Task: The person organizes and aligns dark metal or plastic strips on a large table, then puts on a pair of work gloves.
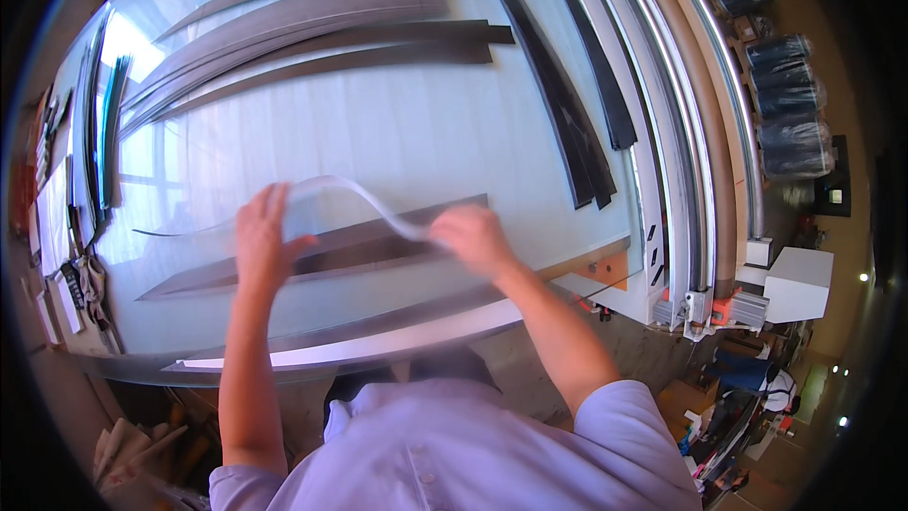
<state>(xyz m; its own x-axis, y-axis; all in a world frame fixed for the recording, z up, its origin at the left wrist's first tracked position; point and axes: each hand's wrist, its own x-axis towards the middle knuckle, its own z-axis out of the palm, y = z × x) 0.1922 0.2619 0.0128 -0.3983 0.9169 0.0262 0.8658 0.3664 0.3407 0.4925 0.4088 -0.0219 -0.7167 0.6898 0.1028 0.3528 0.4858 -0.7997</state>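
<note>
Handle pale strip [354, 186], arched above tabletop [378, 123], as probably light, springy and crease-prone, gripping near ends: pinched in right hand [468, 237], crossing left hand [265, 235] with indeterminable grip.

head view: left fisheye of side-by-side pair | from: above shirt [426, 454] front | facing: down | range: near | covers: both hands [263, 238] mid-frame, table [284, 147] beneath | straight edges bend toward rim

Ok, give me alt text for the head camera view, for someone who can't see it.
A person's right hand holds a thin, curving, whitish strip that arcs toward their blurred left hand, above a glossy pale table. Long, flat, dark grey strips lie on it.
</note>
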